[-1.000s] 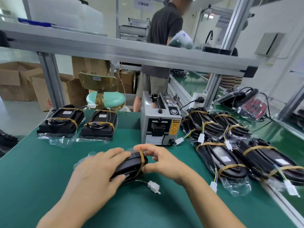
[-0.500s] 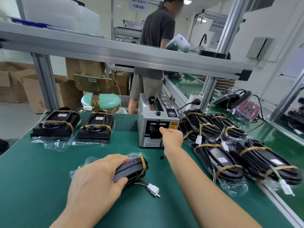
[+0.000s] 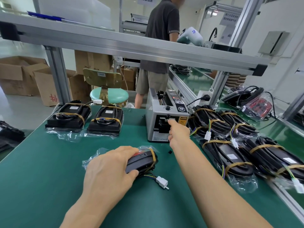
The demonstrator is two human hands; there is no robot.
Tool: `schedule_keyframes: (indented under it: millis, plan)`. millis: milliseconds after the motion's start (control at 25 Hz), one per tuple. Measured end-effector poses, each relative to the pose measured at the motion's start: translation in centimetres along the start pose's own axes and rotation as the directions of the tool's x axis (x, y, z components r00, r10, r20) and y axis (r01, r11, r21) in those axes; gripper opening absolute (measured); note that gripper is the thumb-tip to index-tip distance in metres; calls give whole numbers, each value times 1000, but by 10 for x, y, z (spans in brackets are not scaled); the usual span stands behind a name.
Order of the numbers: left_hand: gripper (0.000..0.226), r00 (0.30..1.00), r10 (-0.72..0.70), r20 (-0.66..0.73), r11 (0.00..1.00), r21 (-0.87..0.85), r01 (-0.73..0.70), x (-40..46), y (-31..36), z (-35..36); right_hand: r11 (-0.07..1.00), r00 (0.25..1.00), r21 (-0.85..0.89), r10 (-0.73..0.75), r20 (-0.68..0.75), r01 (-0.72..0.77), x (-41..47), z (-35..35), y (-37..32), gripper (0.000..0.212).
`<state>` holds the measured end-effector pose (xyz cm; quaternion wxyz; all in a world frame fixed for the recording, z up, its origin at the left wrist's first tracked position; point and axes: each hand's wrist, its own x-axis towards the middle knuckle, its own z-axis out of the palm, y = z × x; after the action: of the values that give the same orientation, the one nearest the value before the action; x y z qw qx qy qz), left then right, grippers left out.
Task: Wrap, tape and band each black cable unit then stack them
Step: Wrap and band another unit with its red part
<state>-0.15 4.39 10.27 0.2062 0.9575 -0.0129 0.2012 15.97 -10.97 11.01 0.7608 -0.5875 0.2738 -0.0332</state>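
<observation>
Cable unit (image 3: 141, 162) on green worktable (image 3: 41, 170)

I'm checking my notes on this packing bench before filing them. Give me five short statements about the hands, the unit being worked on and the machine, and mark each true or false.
1. The left hand holds a black cable unit down on the green table. True.
2. The right hand rests on that same unit. False: it reaches to the front slot of the grey tape dispenser.
3. A tan rubber band already circles the held unit. True.
4. The unit's white connector is plugged into the dispenser. False: it lies loose on the table beside the unit.
5. The two units at the far left are stacked on each other. False: they sit side by side.
</observation>
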Motion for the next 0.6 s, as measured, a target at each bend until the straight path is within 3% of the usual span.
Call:
schedule_keyframes:
  millis: [120, 200, 280, 600]
  plan:
    - [44, 998, -57, -8, 998, 11, 57, 0, 3, 2, 976, 919, -134, -112, 379, 174, -59, -33, 15, 17]
    - [42, 994, -105, -14, 994, 14, 105, -2, 8, 4, 968, 852, -125, -125, 508, 217, -93, -51, 34, 11]
    - [42, 990, -136, -22, 990, 34, 137, -5, 14, 5, 963, 853, -102, -167, 494, 248, -102, -60, 50, 19]
    - [42, 985, -169, -43, 983, 64, 171, -9, 20, 6, 956, 862, -142, -160, 480, 257, -104, -54, 61, 16]
